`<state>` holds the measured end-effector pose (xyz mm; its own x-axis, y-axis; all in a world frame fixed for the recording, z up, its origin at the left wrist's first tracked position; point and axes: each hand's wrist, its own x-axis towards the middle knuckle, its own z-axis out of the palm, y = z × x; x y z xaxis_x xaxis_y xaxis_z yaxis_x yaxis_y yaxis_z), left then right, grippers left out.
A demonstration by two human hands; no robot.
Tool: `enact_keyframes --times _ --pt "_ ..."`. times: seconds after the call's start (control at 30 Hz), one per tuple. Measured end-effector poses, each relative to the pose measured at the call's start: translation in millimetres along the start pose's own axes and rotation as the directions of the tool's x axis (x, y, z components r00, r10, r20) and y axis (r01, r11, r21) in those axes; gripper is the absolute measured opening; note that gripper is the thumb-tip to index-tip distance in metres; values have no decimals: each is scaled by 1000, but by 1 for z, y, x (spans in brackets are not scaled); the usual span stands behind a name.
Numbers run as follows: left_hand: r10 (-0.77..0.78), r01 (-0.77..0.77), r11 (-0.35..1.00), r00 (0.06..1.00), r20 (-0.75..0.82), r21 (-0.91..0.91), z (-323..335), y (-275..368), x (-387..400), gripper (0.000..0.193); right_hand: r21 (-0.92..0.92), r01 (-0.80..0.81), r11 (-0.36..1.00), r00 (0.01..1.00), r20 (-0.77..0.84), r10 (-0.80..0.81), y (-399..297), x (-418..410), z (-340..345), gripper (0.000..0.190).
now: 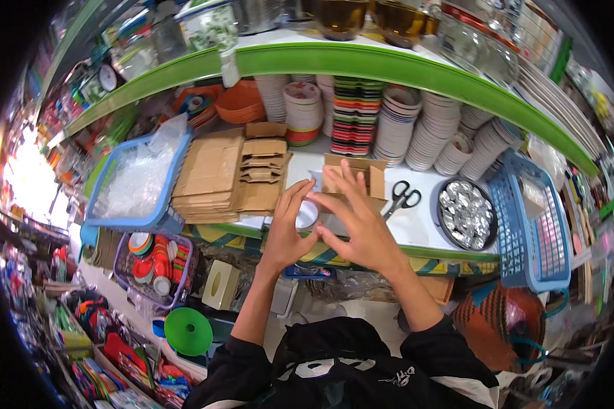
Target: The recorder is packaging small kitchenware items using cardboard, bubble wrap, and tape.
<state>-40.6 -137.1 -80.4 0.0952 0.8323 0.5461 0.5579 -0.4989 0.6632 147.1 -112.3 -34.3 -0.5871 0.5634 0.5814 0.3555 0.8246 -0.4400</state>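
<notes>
My left hand and my right hand are raised over the front edge of a white shelf, fingers spread and curved toward each other. A round white object, perhaps a cup or roll, shows between them; whether a finger touches it I cannot tell. Just beyond my right hand stands an opened small cardboard box. Black-handled scissors lie to its right. Farther right is a dark round bowl full of silvery foil-like pieces. Flattened cardboard boxes are stacked on the left.
A blue basket with clear plastic wrap stands left, another blue basket right. Stacked bowls line the back below a green-edged upper shelf bearing glassware. Below left are a purple basket and a green round lid or plate.
</notes>
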Motion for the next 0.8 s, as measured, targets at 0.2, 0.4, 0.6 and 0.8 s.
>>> enact_keyframes --times 0.2,0.4,0.6,0.8 --pt "-148 140 989 947 -284 -46 -47 3 -52 69 224 121 967 982 118 -150 -23 35 54 56" --pt "-295 324 944 758 -582 -56 -104 14 -123 63 477 207 854 912 222 -345 -61 76 129 49" --pt "-372 516 855 535 -759 -55 -143 11 -204 54 666 205 717 818 286 -499 -109 94 222 45" --pt "-502 462 818 282 -818 -343 -178 -32 -274 47 730 84 678 759 394 -518 -141 98 324 42"
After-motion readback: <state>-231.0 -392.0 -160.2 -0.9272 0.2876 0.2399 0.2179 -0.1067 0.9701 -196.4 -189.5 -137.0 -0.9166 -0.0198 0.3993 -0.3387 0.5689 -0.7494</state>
